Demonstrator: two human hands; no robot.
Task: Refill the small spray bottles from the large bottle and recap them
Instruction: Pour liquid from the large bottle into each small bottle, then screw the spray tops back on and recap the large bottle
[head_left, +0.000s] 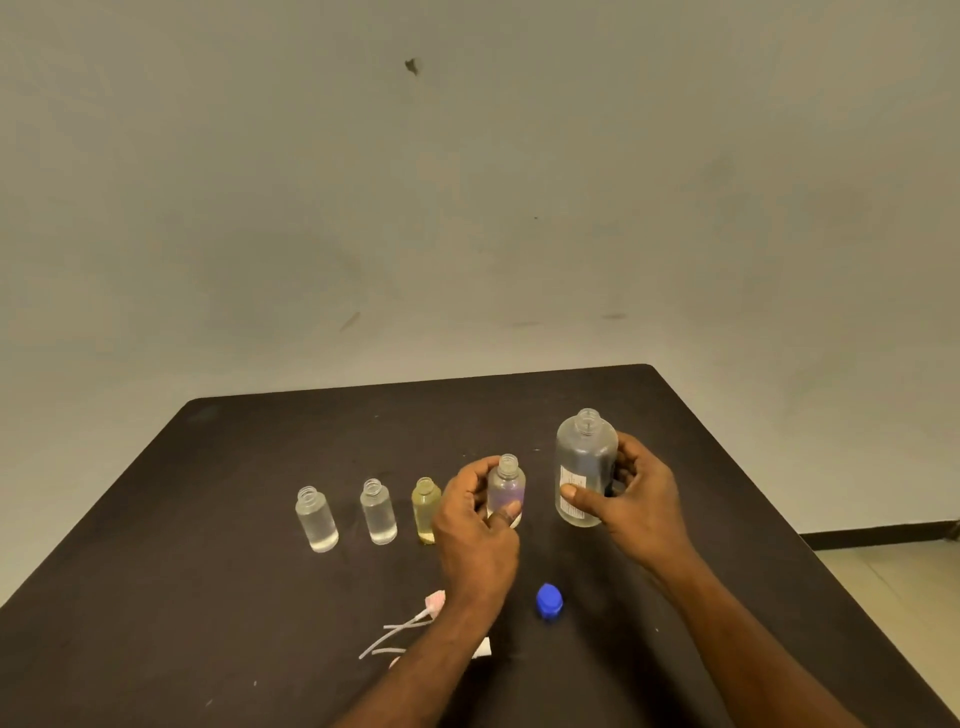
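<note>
A bare room: plain stained wall (467, 182), dark table (260, 467), tiled floor (904, 571).

both bare forearms are extended forward from the lower edge of the view, converging toward the middle. the left hand (475, 512) is held with its back to the camera, fingers and thumb curled around a small clear uncapped bottle (506, 488). the right hand (631, 499) is wrapped around a large clear uncapped bottle with a white label (584, 467), thumb pressed across its front, fingers hidden behind it.
</note>
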